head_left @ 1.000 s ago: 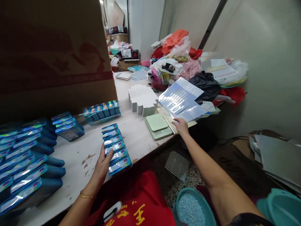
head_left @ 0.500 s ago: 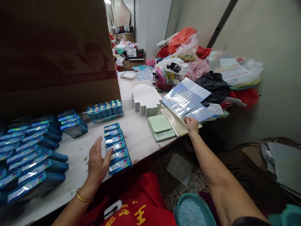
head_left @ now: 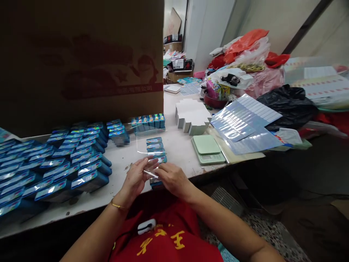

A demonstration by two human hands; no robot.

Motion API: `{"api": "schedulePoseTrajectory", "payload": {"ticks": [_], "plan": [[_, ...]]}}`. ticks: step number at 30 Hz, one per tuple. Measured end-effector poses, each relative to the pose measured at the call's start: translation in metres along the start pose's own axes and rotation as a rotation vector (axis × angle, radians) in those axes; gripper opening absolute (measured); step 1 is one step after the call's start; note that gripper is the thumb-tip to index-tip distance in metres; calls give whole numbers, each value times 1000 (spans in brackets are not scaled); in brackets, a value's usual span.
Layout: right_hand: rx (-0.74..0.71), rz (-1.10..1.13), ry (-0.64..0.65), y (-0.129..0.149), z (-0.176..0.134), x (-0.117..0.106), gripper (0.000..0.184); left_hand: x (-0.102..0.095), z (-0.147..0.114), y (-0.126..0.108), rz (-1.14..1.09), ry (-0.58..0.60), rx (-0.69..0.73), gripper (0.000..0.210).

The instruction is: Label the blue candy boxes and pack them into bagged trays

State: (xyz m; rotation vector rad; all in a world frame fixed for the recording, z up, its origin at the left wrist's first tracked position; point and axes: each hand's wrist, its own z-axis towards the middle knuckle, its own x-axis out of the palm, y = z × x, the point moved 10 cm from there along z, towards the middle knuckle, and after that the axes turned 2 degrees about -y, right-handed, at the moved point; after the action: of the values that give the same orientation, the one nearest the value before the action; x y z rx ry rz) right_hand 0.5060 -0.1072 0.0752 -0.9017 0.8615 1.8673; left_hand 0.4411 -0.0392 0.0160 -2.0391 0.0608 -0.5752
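Note:
Both hands hold a clear plastic bag or sheet over a row of small blue packs standing at the table's front edge. My left hand is closed on the plastic's near left part, palm partly turned up. The fingers of my right hand pinch its near edge, close to the left fingertips. Behind the bag stands another row of blue packs, in what looks like clear wrapping. Many more blue packs stand in rows to the left. The hands hide part of the nearest row.
A large cardboard box rises at the back left. To the right are stacked white cards, a pale green scale and shiny plastic sheets. Plastic bags are heaped behind them, a black bag among them.
My right hand has come from the shiny sheets on the right to the front of me, with clear plastic. My left hand has closed on the plastic too. The view has shifted left.

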Motion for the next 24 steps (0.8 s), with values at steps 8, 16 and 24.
{"api": "schedulePoseTrajectory", "payload": {"ticks": [8,16,24], "plan": [[146,-24,-4,-17,20,12,16,-14,-23,-32,452,53,451,86],[293,332,86,-28,40,15,25,-12,-39,-46,930,62,737,40],[198,160,147,-11,52,-3,21,-21,-53,-64,878,-55,742,29]]}}
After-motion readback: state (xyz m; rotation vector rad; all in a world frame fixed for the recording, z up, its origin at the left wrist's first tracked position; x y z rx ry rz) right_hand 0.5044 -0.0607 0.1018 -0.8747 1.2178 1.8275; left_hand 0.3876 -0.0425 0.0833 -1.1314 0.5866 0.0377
